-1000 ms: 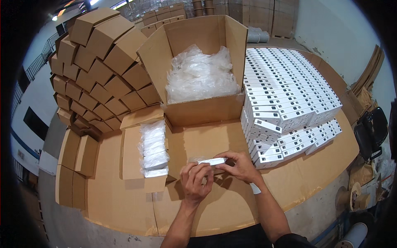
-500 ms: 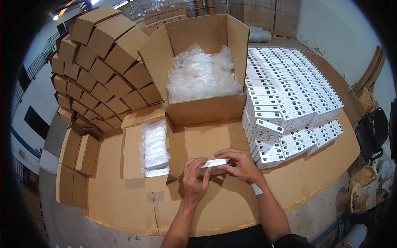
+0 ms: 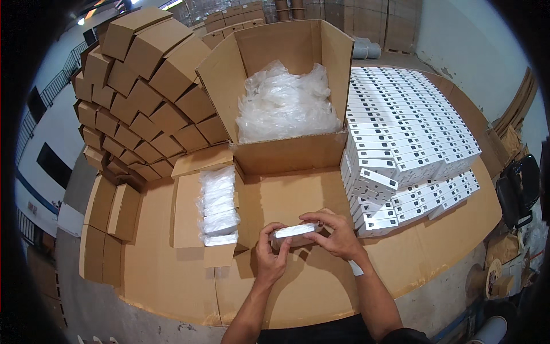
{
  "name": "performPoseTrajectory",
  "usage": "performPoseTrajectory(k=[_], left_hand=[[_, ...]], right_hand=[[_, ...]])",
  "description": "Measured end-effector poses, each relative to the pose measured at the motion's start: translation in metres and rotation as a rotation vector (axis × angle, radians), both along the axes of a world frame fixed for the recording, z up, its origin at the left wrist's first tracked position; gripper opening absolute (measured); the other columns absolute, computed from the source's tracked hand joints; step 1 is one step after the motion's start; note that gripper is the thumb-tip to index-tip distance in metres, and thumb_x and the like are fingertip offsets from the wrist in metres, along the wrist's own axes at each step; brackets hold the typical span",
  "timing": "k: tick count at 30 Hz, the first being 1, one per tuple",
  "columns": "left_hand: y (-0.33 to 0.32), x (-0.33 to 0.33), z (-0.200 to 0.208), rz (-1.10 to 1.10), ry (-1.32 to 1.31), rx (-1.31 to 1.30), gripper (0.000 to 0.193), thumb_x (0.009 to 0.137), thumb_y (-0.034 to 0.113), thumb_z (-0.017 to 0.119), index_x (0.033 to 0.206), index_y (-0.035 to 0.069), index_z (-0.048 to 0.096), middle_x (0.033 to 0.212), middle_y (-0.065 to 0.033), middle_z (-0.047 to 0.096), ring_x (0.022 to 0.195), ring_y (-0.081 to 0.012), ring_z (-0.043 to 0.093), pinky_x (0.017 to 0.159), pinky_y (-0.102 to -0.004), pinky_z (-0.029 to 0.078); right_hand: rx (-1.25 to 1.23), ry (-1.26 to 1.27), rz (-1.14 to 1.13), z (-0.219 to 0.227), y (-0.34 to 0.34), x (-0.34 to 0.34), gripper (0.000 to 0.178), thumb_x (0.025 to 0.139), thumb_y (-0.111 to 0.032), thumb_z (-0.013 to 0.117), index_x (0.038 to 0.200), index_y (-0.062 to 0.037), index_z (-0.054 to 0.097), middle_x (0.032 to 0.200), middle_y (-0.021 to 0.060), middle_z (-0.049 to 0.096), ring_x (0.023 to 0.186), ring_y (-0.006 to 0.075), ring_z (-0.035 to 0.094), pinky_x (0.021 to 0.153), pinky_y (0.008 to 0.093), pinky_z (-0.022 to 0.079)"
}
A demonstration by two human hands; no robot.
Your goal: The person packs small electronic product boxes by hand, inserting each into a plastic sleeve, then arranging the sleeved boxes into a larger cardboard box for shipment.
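Observation:
Between my two hands is a small white box [image 3: 295, 231], held up above the cardboard surface with one narrow side facing up. My left hand [image 3: 270, 252] grips its left end, thumb on the near side. The fingers and thumb of my right hand [image 3: 339, 238] close on its right end. The faces under my fingers are hidden. To the left of my hands, an open brown carton [image 3: 189, 218] holds a row of white boxes in clear plastic bags [image 3: 220, 200].
Ahead stands a large open carton [image 3: 286, 156] of loose clear plastic bags [image 3: 286, 106]. White boxes [image 3: 409, 132] are stacked in rows at the right, one lying tilted [image 3: 375, 183]. Brown cartons [image 3: 143, 97] are piled at the far left, with more [image 3: 120, 215] nearer.
My fingers have shifted slightly on the white box, and its upper side is turned a little. The whole view has moved slightly; the surrounding cartons and stacks look the same.

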State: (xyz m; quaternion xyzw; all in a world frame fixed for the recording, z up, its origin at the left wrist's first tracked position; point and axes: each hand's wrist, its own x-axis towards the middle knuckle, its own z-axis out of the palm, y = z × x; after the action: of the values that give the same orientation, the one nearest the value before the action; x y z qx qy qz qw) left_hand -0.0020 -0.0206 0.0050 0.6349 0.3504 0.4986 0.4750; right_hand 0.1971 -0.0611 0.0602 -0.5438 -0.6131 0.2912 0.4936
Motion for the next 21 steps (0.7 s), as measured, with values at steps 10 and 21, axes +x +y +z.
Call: performPoseTrajectory(k=[10,21], left_hand=[[-0.022,-0.014,-0.005,0.101,0.179,0.046,0.096,0.086,-0.001,0.073,0.159,0.000,0.011,0.149,-0.0251,0.045,0.135,-0.0324,0.049,0.117,-0.0433,0.037],[-0.083,-0.062,0.015,0.036,0.773,0.227,0.062,0.086,0.019,0.074,0.141,-0.002,0.053,0.149,-0.0212,0.049,0.138,-0.0422,0.045,0.117,-0.0499,0.037]], right_hand=[[0.038,0.140,-0.092,-0.016,0.003,-0.010,0.033,0.083,-0.005,0.083,0.115,-0.0058,0.076,0.101,0.0103,0.076,0.081,0.0160,0.069,0.071,0.0292,0.055],[0.112,0.486,-0.055,-0.024,0.021,-0.037,0.036,0.086,0.010,0.076,0.120,0.0057,0.068,0.117,0.0134,0.071,0.102,0.0175,0.070,0.087,0.0305,0.060]])
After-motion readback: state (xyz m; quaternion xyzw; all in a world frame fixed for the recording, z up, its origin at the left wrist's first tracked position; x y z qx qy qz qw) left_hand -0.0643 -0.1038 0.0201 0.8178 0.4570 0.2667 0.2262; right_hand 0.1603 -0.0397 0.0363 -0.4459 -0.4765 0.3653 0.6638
